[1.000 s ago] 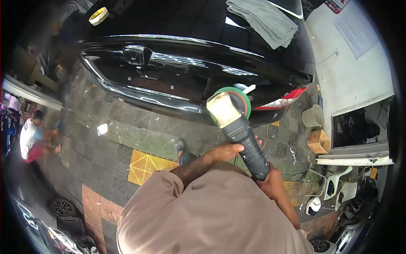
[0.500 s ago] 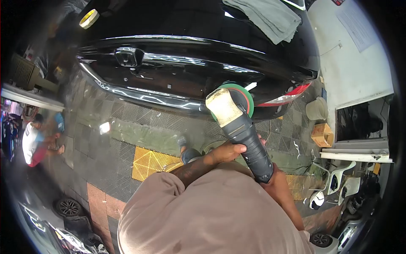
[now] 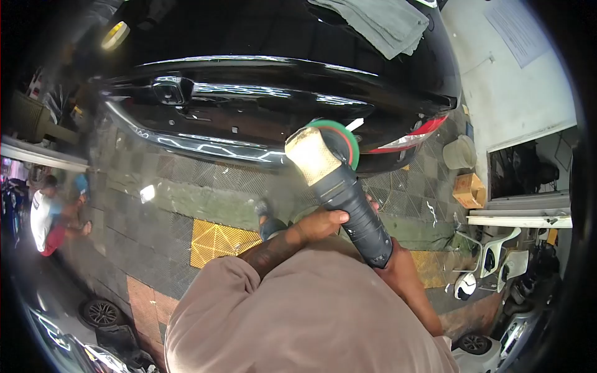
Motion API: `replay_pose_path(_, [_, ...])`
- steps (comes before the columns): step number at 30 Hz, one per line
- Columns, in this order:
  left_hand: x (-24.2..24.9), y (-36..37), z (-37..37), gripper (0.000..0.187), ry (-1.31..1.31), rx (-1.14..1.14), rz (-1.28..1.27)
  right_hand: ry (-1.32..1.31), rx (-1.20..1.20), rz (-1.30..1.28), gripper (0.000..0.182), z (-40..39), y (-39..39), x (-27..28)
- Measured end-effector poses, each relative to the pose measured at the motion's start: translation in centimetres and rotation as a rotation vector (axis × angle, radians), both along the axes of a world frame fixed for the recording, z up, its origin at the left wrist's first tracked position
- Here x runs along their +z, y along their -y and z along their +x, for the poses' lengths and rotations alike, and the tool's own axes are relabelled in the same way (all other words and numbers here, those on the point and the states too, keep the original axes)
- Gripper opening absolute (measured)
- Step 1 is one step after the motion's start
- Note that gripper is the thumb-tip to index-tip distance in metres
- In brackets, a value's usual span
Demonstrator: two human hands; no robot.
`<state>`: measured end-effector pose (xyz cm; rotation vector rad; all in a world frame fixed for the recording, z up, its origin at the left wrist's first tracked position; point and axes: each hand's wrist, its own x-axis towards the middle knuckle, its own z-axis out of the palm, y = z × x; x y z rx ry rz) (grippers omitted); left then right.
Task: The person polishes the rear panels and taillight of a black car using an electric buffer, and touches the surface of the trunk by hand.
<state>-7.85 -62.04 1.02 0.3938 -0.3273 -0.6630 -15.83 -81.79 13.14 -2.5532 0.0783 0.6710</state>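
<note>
A black car polisher (image 3: 354, 208) with a worn gold-coloured head and a green-edged pad (image 3: 352, 140) is held between both my hands. My left hand (image 3: 324, 224) is wrapped around the middle of its body, thumb on top and fingertips showing on the far side. At the rear end of the handle my right hand (image 3: 398, 253) is closed, its fingers mostly hidden beneath. The pad overlaps the rear of a black car (image 3: 261, 121), close to the red tail light (image 3: 413, 137). A grey folded cloth (image 3: 388, 28) and a roll of tape (image 3: 115, 36) lie on the car.
To the right stand a bucket (image 3: 460, 153), a cardboard box (image 3: 469, 190) and white chairs (image 3: 494, 256) by the wall. Another person (image 3: 46, 214) is at the far left. Yellow tiles (image 3: 221, 241) mark part of the dark floor.
The whole view has shifted, so the car, polisher and hands appear a little farther left. My grip on the polisher stays the same.
</note>
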Motion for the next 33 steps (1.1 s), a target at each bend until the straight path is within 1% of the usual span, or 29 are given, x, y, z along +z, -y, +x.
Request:
replay_pose_path(3, [0.7,-0.1,1.0,0.077,0.059,-0.028,0.039,0.039,-0.034,0.03,0.057,-0.2,0.0,-0.3])
replay_pose_path(5, [0.7,0.1,1.0,0.076,0.085,-0.008,0.063,0.086,-0.085,0.152,0.057,-0.3,-0.5,0.1])
replay_pose_path(9, [0.2,-0.1,-0.2,0.074,-0.006,0.03,0.05,-0.01,-0.048,0.085,0.056,0.1,-0.4,0.3])
replay_pose_path(11, [0.2,-0.2,-0.3,0.067,-0.023,0.033,0.014,-0.004,-0.054,0.112,0.053,0.0,-0.4,-0.2])
replay_pose_path(15, [0.6,-0.1,1.0,0.072,0.046,-0.023,0.046,0.088,-0.042,0.082,0.05,-0.7,0.0,-1.1])
replay_pose_path(17, [0.4,0.2,1.6,0.073,0.126,-0.031,0.02,0.113,-0.1,0.117,0.047,-0.6,-0.4,-0.6])
replay_pose_path(20, [0.5,-0.1,0.8,0.073,0.065,-0.014,0.022,0.052,-0.081,0.092,0.049,-0.3,-0.6,0.0])
replay_pose_path(23, [-0.4,0.0,0.2,0.074,0.022,0.015,0.041,-0.006,-0.09,0.08,0.048,0.0,-0.7,0.4])
replay_pose_path(24, [0.0,-0.1,0.3,0.074,0.022,0.013,0.04,-0.006,-0.092,0.078,0.048,-0.1,-0.7,0.2])
replay_pose_path(26, [0.9,-0.4,0.8,0.075,0.056,-0.02,0.068,0.077,-0.082,0.143,0.049,-0.3,-0.7,-0.2])
replay_pose_path(29, [0.7,-0.2,1.7,0.077,0.134,-0.04,0.07,0.076,-0.123,0.131,0.047,-0.3,-1.3,0.4])
replay_pose_path(33, [0.5,-0.3,0.6,0.076,0.08,-0.019,0.08,0.042,-0.102,0.105,0.047,-0.1,-1.1,0.3])
